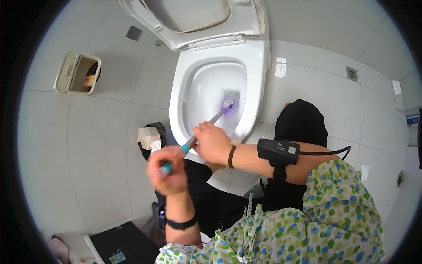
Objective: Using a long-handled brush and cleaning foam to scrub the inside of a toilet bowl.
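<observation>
A long-handled toilet brush (216, 116) slants down into the white toilet bowl (177, 99). Its purple-tinged head (227, 104) is low in the bowl, by the water at the drain. My left hand (169, 169) is wrapped round the teal upper end of the handle and looks slightly blurred. Farther down, near the bowl's front rim, my right hand (212, 143) grips the grey part of the shaft. The toilet seat and lid (246, 22) are raised at the back.
A lidded beige wall box (66, 72) hangs open at the left. Beside the toilet stands a small bin with a black bag (159, 127). A floor drain (351, 74) lies at the right. My black-clad knee (301, 121) is beside the toilet, and a black mat (127, 242) is at lower left.
</observation>
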`<control>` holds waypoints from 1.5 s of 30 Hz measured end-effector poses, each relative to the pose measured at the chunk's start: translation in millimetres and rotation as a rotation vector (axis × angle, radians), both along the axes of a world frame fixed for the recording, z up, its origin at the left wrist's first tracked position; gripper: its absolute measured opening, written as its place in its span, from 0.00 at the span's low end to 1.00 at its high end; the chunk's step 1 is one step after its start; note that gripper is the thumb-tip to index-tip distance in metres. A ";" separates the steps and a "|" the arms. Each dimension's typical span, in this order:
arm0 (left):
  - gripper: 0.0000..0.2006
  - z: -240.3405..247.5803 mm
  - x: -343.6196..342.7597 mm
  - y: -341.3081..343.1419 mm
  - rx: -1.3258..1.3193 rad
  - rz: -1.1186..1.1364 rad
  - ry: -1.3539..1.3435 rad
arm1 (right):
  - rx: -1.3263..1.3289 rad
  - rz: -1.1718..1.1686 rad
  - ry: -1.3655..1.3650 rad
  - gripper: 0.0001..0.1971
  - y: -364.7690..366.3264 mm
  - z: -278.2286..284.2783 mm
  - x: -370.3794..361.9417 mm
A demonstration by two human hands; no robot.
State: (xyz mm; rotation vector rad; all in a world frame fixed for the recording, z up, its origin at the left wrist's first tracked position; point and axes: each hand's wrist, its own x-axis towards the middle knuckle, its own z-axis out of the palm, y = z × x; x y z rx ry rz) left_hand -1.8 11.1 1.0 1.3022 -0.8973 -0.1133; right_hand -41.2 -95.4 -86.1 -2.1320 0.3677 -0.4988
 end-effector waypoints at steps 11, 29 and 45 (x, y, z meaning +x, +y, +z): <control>0.25 74.8 3.2 -22.6 0.001 0.049 0.032 | 0.073 0.039 -0.227 0.22 2.0 35.9 -14.3; 0.24 85.4 -25.8 -6.7 0.037 -0.021 0.064 | 0.101 0.222 -0.034 0.11 -26.7 -7.8 12.7; 0.12 43.8 -72.0 75.1 -0.507 0.092 0.065 | -0.548 0.219 -0.555 0.16 -61.4 64.4 -8.4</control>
